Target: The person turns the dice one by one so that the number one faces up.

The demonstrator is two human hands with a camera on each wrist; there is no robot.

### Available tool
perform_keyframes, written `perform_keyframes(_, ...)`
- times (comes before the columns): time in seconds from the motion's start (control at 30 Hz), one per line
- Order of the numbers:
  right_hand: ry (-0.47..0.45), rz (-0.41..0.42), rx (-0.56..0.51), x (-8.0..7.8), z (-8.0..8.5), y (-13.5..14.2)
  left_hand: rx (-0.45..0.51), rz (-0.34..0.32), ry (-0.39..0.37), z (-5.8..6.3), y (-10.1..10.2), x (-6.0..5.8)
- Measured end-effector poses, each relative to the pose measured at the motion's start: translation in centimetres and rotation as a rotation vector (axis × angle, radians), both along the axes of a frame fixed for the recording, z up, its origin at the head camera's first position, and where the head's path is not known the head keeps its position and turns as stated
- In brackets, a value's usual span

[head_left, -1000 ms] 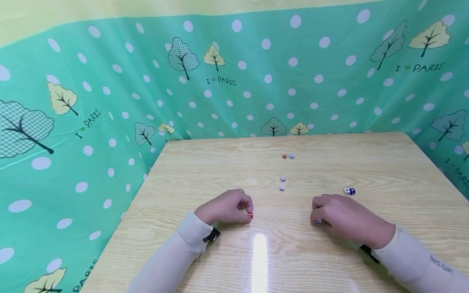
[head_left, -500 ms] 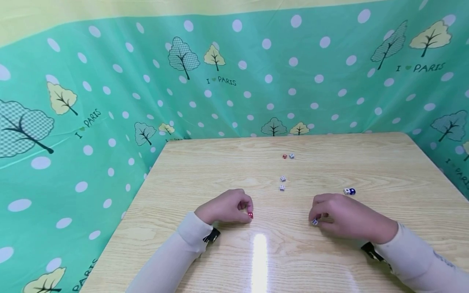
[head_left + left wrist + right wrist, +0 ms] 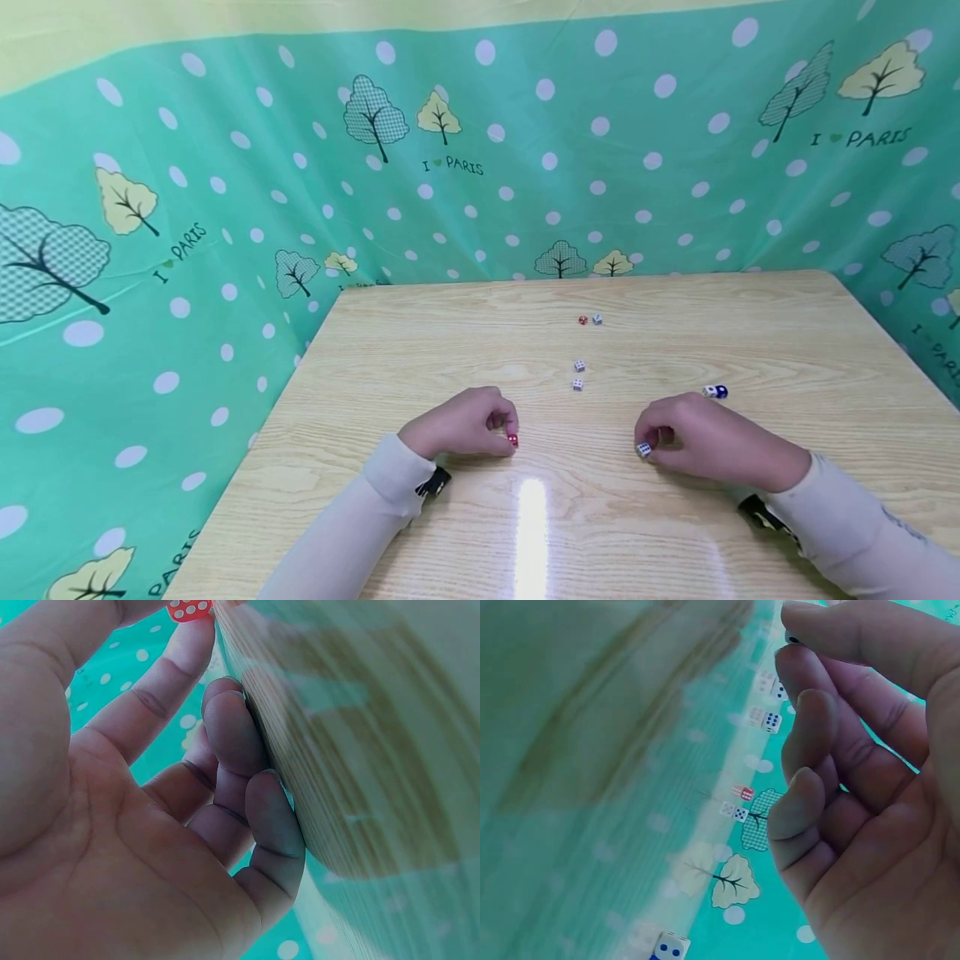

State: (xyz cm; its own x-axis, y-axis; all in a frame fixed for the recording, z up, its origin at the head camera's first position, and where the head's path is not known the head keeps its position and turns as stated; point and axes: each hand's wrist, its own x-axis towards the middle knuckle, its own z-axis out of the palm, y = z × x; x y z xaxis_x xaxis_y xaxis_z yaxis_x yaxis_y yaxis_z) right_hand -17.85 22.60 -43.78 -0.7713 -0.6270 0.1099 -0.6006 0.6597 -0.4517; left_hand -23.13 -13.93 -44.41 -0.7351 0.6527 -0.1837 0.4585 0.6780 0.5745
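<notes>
Between thumb and index finger, my left hand (image 3: 468, 423) pinches a red die (image 3: 512, 440) with white pips at the tabletop. In the left wrist view the same red die (image 3: 190, 609) shows at the top edge, the other fingers curled against the table. My right hand (image 3: 701, 442) pinches a white die (image 3: 643, 450) with dark pips between thumb and index finger. Only a sliver of that white die (image 3: 792, 637) shows in the right wrist view; the fingers cover most of it. A gap of bare wood separates the two hands.
Two white dice (image 3: 578, 375) lie between and beyond the hands. Farther back, a red die (image 3: 582, 320) sits beside a white die (image 3: 597, 320). A white die (image 3: 709, 392) touches a blue die (image 3: 722, 392) beyond the right hand. A polka-dot curtain (image 3: 517, 167) borders the table.
My right hand has shifted slightly and turned the white die, which now shows more of its faces at the fingertips. The left hand and red die have stayed put.
</notes>
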Motion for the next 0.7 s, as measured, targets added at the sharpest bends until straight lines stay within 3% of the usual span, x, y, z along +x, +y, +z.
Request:
perform_keyframes(0.4,-0.074,-0.039,-0.011,-0.19,-0.18,0.09,0.01,-0.004,-0.001,0.1,-0.01,0.08)
perform_keyframes(0.57,-0.043,-0.068,0.038,-0.05,-0.15,-0.01,0.016,-0.002,-0.004,0.13,0.03,0.14)
perform_keyframes(0.7,0.035,-0.095,0.116,0.28,0.25,-0.32,0.017,-0.002,-0.003,0.21,0.06,0.19)
